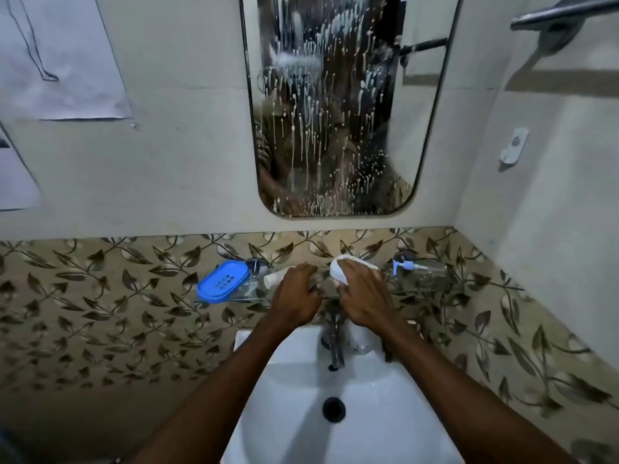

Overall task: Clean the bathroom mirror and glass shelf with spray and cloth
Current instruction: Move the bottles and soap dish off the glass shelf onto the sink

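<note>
The wall mirror (335,112) is streaked with white spray drips that run down its glass. Below it a glass shelf (241,294) is fixed to the leaf-patterned tiles. My right hand (363,296) holds a bunched white cloth (341,267) against the middle of the shelf. My left hand (294,296) curls round a white tube (273,278) lying on the shelf just left of the cloth. A clear spray bottle (418,267) with a blue and white nozzle lies on its side at the shelf's right end.
A blue soap dish (222,281) leans at the shelf's left end. The white basin (284,380) and its chrome tap (335,343) sit right under my arms. A towel bar (566,10) and a wall hook (512,145) are on the right wall.
</note>
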